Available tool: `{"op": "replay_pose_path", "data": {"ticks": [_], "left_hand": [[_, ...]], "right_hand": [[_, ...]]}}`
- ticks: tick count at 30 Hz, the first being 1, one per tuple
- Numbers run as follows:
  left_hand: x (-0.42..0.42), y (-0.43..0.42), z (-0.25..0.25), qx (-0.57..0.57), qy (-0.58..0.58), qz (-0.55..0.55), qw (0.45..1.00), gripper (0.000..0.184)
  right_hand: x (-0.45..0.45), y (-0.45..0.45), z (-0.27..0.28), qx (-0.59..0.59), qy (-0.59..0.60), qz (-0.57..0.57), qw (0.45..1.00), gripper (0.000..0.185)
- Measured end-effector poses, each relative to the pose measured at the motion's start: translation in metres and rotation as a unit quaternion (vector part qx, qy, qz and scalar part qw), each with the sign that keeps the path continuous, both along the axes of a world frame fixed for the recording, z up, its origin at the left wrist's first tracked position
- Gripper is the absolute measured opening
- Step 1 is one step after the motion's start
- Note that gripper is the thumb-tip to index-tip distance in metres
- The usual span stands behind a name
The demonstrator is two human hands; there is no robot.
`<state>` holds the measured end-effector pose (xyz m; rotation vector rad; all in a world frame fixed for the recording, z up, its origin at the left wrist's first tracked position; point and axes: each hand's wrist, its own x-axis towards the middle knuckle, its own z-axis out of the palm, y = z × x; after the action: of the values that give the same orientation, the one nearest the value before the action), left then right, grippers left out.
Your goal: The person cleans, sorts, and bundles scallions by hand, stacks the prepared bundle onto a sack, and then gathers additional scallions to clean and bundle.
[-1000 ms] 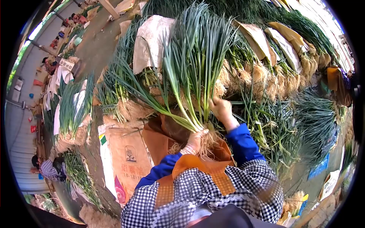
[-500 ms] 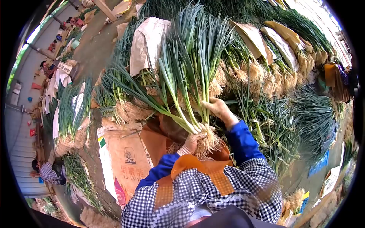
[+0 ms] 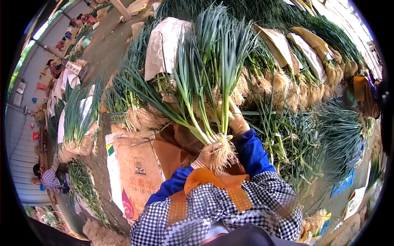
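A bunch of green onions (image 3: 223,94) stands fanned out in front of my chest, with white stems, dark green leaves and a tuft of pale roots (image 3: 222,153) at the bottom. My left hand (image 3: 204,156) is closed round the bunch's base, its fingers partly hidden by the roots. Higher up on the right side, my right hand (image 3: 237,119) grips the pale stalks, the fingers partly behind them. Some stems on the left splay away from the rest.
A printed paper sack (image 3: 139,172) lies at my left. Rows of green onions with roots (image 3: 281,84) and covering sacks (image 3: 166,47) lie ahead. Loose green leaves (image 3: 287,143) are heaped at right. Another person (image 3: 51,180) sits far left.
My right hand has turned and shifted slightly, its fingers now more behind the stalks. The right-hand stalks are drawn closer together, and my left hand still holds the base.
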<state>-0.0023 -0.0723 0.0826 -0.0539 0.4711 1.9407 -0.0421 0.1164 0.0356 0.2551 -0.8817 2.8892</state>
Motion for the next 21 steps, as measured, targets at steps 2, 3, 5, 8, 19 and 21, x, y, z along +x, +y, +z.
{"op": "replay_pose_path", "data": {"ticks": [2, 3, 5, 8, 19, 21], "left_hand": [[-0.001, -0.001, -0.006, -0.032, -0.007, -0.012, 0.999, 0.036], [0.001, 0.0, -0.007, -0.06, -0.001, 0.007, 0.998, 0.033], [0.001, 0.001, -0.011, -0.092, 0.013, 0.024, 0.995, 0.033], [-0.004, -0.003, -0.03, -0.039, -0.047, 0.024, 0.998, 0.032], [-0.011, -0.002, -0.019, -0.053, -0.087, -0.01, 0.995, 0.03], [-0.009, -0.005, -0.033, -0.104, 0.002, 0.027, 0.994, 0.026]], "right_hand": [[-0.004, -0.011, 0.018, 0.193, -0.133, -0.112, 0.966, 0.029], [-0.006, -0.012, 0.023, 0.158, -0.247, -0.085, 0.952, 0.028], [0.013, -0.008, 0.018, 0.302, -0.231, -0.086, 0.921, 0.027], [0.08, -0.002, 0.038, 0.305, -0.241, 0.05, 0.92, 0.022], [0.143, 0.039, 0.047, 0.702, -0.386, -0.169, 0.574, 0.031], [0.097, -0.005, 0.053, 0.634, -0.262, -0.253, 0.682, 0.027]]}}
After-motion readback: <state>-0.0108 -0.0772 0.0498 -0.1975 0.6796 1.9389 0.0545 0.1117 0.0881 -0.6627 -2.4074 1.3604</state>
